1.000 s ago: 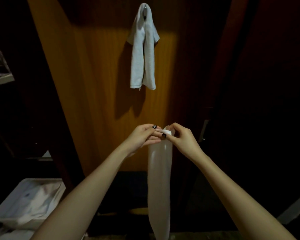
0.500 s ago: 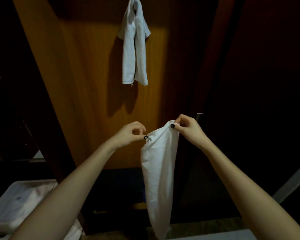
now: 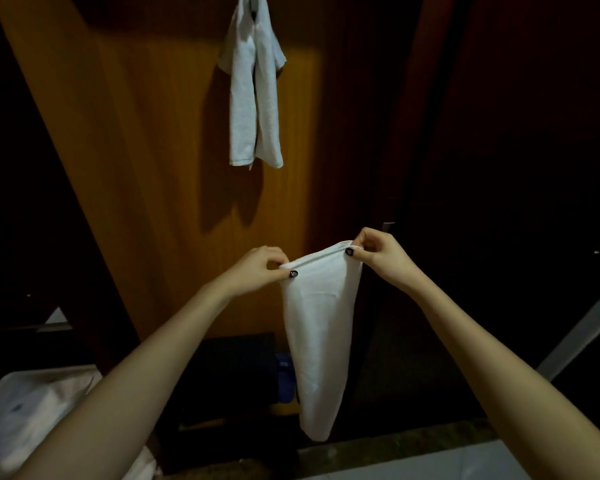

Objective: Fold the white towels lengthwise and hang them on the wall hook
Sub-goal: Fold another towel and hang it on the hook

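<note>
Both hands pinch the top hem of one white towel (image 3: 321,323): our left hand (image 3: 258,268) nips one corner between thumb and fingertips, and our right hand (image 3: 381,252) nips the other, held slightly higher. Between them the hem is drawn out, and the smooth, soft cloth hangs down, narrowing to a rounded tip near the floor.

Behind it we face a tall wooden panel (image 3: 146,174), orange-brown and glossy with vertical grain. A second white towel (image 3: 253,98), nubbly terry folded into a long strip, drapes in two tails high on the panel; its top is cut off by the frame edge. A pale bin (image 3: 21,414) sits at lower left, dim and partly hidden by our forearm. The right side is too dark for us to read.
</note>
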The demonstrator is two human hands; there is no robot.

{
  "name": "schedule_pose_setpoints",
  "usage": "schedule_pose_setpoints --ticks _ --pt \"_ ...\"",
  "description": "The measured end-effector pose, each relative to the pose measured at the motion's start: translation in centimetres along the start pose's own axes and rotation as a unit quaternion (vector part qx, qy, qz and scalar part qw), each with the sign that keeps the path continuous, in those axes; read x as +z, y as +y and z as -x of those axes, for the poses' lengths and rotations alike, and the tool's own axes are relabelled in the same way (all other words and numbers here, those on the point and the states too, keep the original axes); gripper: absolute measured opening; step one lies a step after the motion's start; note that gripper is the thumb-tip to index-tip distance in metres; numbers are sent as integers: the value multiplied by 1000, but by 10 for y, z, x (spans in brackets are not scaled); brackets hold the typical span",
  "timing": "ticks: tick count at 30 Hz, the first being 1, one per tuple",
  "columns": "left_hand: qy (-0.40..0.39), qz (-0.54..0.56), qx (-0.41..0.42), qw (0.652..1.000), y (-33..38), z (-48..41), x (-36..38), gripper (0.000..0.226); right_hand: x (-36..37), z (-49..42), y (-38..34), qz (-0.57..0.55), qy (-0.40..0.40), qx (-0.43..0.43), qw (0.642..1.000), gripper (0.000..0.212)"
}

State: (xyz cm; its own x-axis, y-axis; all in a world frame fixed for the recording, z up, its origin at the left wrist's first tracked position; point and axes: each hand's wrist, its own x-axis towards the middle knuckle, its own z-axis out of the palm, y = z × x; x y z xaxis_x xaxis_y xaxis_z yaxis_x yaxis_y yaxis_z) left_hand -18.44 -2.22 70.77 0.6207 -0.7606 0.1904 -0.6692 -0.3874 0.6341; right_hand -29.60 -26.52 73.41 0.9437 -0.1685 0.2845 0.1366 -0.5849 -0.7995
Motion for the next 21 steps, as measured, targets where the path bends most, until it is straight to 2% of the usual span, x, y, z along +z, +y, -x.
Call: schedule_pose_setpoints --ticks 3,6,11,15,19,21 --pt "-6 82 11 997 2 3 -4 14 0 -2 3 5 8 3 1000 13" --pt "10 61 15 998 1 3 -2 11 -2 -6 3 28 11 1 1000 15" --pt "101 62 14 993 -2 4 -10 17 -5 -7 3 33 4 5 999 17" --pt "111 53 21 992 1 2 -20 16 -5 -10 0 18 14 -3 1000 18" --pt "170 61 9 983 1 0 -36 27 -8 -13 -7 4 30 -10 999 14" --pt "141 36 1 989 0 -1 -44 31 -9 -12 -12 -5 28 -18 999 16"
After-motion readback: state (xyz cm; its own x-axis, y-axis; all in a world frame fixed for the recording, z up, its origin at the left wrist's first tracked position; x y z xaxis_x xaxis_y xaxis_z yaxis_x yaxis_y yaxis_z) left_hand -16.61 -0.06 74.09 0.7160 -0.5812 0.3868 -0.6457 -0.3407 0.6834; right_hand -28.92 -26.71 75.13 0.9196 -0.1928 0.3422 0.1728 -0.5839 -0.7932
